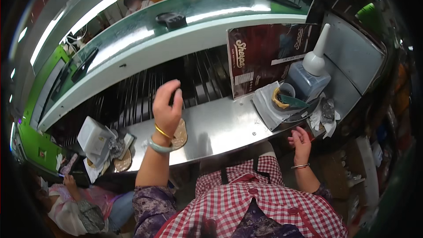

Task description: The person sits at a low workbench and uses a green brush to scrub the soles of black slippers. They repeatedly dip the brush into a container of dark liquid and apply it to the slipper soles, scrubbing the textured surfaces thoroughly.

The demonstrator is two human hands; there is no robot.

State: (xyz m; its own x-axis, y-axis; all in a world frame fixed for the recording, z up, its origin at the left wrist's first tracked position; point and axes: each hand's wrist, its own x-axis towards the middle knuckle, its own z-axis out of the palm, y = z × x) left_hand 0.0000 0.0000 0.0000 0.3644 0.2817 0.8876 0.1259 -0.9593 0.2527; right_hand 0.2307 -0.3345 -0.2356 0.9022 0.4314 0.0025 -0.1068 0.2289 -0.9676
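Fingers [167,89] beyond fore-and-aft tan sole [180,135]

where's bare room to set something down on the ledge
The metal ledge is mostly bare between the tan piece and the grey sheets. It is crowded leftward around the white container, and rightward around the cup and bottle.

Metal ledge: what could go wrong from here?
1. The left hand is raised, overlapping the dark bars in view; its pale bangle could snag if it dips among them.
2. The tan sole-shaped piece lies on the ledge beside the left wrist, so the forearm might nudge it.
3. The cup crowds the nozzle bottle; the right hand, near the ledge's front edge, could knock it.
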